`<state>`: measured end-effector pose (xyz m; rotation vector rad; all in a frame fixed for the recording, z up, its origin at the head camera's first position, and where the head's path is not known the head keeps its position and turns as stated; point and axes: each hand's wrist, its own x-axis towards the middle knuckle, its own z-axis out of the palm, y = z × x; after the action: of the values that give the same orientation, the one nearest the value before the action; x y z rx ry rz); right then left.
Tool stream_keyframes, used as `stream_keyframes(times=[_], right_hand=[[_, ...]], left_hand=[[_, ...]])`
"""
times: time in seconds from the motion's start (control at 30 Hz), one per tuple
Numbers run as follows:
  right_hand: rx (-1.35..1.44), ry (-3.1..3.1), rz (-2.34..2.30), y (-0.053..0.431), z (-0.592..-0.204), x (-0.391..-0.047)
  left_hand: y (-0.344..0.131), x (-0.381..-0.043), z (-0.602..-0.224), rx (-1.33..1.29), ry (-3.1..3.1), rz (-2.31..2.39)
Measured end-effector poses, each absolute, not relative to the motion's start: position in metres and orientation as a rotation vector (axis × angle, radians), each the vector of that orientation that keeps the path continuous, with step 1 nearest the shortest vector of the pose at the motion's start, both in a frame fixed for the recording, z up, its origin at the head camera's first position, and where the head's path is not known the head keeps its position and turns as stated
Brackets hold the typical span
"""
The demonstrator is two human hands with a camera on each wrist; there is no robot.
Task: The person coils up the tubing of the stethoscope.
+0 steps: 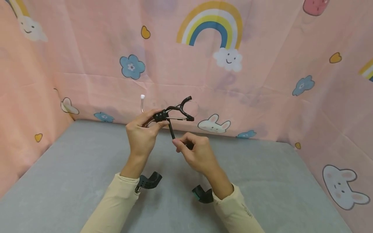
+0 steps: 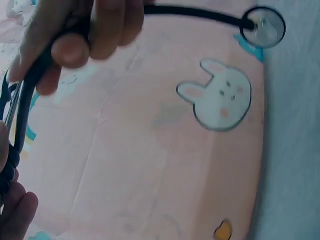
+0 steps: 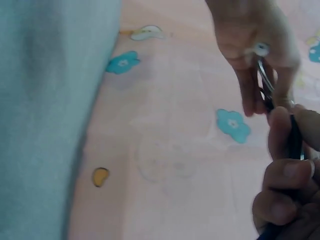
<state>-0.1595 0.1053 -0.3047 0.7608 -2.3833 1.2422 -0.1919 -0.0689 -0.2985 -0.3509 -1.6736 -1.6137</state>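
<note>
A stethoscope with black tubing is held up above the table between both hands. My left hand [image 1: 142, 134] grips it where the tubing is wound in a coil [image 1: 160, 116] around the metal ear tubes [image 1: 176, 118]. One white ear tip [image 1: 142, 96] sticks up behind that hand. From the coil, a taut length of tubing [image 1: 171, 129] runs down to my right hand [image 1: 198, 152], whose fingers curl around it. In the left wrist view the tubing continues past the right hand to the round chest piece [image 2: 272, 32], which hangs free; the head view hides it.
Below the hands lies a grey cloth-covered table [image 1: 247, 181]. A pink printed curtain [image 1: 163, 71] stands close behind it and along both sides. Black wrist mounts [image 1: 150, 180] project from the inner side of each sleeve.
</note>
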Motion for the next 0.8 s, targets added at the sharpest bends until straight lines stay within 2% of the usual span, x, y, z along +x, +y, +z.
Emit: stream_keyframes(times=[0.37, 0.8], right_hand=[[0.722, -2.463, 1.034, 0.113, -0.289, -0.152], [0.765, -2.343, 0.847, 0.115, -0.290, -0.154]], left_hand=[[-0.071, -0.195, -0.301, -0.426, -1.700, -1.152], [-0.076, -0.195, -0.295, -0.358, -1.729, -1.212]])
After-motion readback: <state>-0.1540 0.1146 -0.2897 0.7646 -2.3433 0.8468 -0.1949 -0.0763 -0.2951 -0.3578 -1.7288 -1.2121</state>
